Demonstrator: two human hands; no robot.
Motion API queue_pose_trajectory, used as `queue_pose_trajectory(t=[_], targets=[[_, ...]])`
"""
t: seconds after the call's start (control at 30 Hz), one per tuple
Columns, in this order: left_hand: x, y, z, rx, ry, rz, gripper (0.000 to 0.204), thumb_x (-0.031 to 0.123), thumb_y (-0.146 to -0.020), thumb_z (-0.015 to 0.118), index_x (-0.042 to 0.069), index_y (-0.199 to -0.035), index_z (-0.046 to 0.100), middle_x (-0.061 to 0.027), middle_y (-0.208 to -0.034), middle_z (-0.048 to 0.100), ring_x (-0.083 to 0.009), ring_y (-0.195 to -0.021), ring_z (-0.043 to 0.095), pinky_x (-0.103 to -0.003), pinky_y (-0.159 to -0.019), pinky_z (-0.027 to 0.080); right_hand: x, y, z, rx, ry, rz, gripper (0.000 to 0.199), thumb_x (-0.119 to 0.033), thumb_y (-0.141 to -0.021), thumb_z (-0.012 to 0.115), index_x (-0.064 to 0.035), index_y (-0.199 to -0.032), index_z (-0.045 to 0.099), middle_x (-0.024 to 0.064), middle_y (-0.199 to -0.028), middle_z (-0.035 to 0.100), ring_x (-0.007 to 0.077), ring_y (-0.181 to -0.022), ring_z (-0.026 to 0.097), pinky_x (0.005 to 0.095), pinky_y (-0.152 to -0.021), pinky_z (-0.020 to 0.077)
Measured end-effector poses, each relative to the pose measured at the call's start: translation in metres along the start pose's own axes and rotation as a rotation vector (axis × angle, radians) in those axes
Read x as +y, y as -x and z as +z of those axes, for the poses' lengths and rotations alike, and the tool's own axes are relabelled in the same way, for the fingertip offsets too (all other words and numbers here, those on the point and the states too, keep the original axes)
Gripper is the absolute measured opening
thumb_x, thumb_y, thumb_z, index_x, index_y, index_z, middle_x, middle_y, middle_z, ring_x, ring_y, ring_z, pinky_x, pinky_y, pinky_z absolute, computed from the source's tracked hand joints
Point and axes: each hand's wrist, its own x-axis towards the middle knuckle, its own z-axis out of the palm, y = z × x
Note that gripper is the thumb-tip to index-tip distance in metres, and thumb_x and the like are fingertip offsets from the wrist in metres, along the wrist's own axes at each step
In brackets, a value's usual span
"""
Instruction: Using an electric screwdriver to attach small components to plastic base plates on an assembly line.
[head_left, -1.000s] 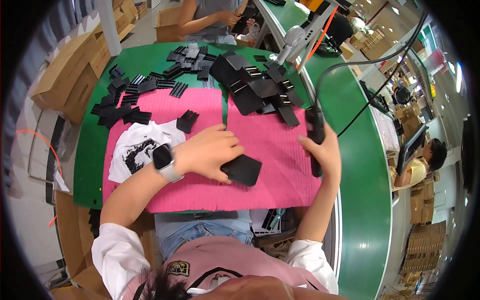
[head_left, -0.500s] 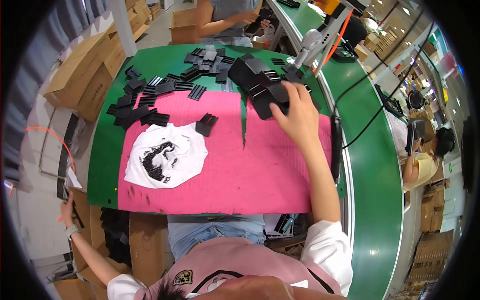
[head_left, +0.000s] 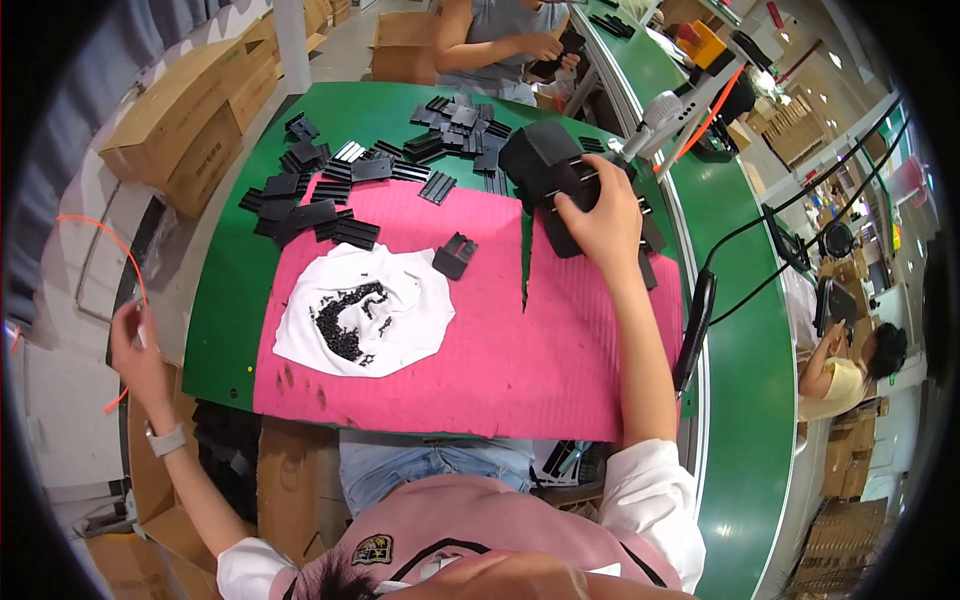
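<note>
My right hand (head_left: 610,220) reaches over a heap of black plastic parts (head_left: 545,160) at the far right of the pink mat (head_left: 480,360). Thumb and fingers straddle one black plastic part (head_left: 582,188) and appear closed on it. Off the table's left side, my left hand (head_left: 140,355) is curled beside an orange hose (head_left: 125,250); a small pale thing shows at its fingers, too small to name. On the mat a white cloth (head_left: 415,310) bears many tiny black pieces (head_left: 345,330). A single slotted black part (head_left: 456,256) rests by the cloth's upper right edge.
Several slotted black parts (head_left: 290,205) lie scattered over the green table (head_left: 225,330). A white handheld fan (head_left: 660,115) and black cables stand at the right. Cardboard boxes (head_left: 180,120) flank the left side. Across the table another person (head_left: 500,50) handles a dark piece.
My left hand has risen along the orange hose, and the dark thing beside it no longer shows. My right hand has settled lower onto the black parts. The whole view has shifted slightly.
</note>
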Motion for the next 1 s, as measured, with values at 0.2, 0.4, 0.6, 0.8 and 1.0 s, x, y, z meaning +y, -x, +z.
queue_pose_trajectory(t=[0.2,0.4,0.6,0.8,1.0], targets=[[0.210,0.062,0.091,-0.953,1.187,0.023,0.056,0.032,-0.095,0.048,0.007,-0.140,0.027,-0.0107,-0.126,0.047,-0.0177,-0.103,0.057,-0.028,-0.078,0.049,-0.110,0.035,-0.024,0.065,-0.274,-0.503,0.053,-0.013,-0.060,0.074,-0.0049,-0.109,0.056,0.0180,-0.113,0.053,0.0340,-0.096,0.057,0.0411,-0.080,0.0472],[0.245,0.046,0.136,-0.623,1.414,-0.376,0.032,0.021,-0.094,0.052,0.005,-0.121,0.047,-0.0031,-0.110,0.058,-0.0100,-0.096,0.055,-0.026,-0.081,0.044,-0.116,0.036,-0.011,-0.272,-0.621,-0.432,0.058,-0.027,-0.067,0.074,-0.0027,-0.116,0.053,0.0226,-0.118,0.052,0.0357,-0.101,0.057,0.0413,-0.084,0.0467],[0.221,0.037,0.145,-0.612,1.302,-0.315,0.028,0.017,-0.093,0.054,0.004,-0.117,0.050,-0.0011,-0.105,0.058,-0.0082,-0.093,0.056,-0.025,-0.081,0.045,-0.080,-0.020,0.092,-0.267,-0.154,-0.299,0.055,-0.036,-0.070,0.073,0.0028,-0.104,0.055,0.0177,-0.094,0.059,0.0338,-0.090,0.059,0.0410,-0.077,0.0506],[0.217,0.042,0.150,-0.650,1.301,-0.389,0.027,0.014,-0.092,0.056,0.003,-0.116,0.051,-0.0018,-0.103,0.059,-0.0087,-0.091,0.056,-0.024,-0.078,0.046,-0.072,-0.025,0.145,-0.274,0.108,-0.473,0.021,-0.025,-0.075,0.064,-0.0041,-0.070,0.065,0.0122,-0.073,0.063,0.0322,-0.070,0.064,0.0407,-0.064,0.0527],[0.228,0.053,0.153,-0.661,1.372,-0.363,0.033,0.018,-0.091,0.059,0.003,-0.119,0.049,-0.0027,-0.106,0.057,-0.0088,-0.096,0.054,-0.024,-0.081,0.044,-0.056,-0.027,0.068,-0.333,-0.733,-0.078,0.026,-0.021,-0.091,0.051,-0.0005,-0.099,0.065,0.0089,-0.078,0.061,0.0146,-0.065,0.059,0.0282,-0.055,0.0470]])
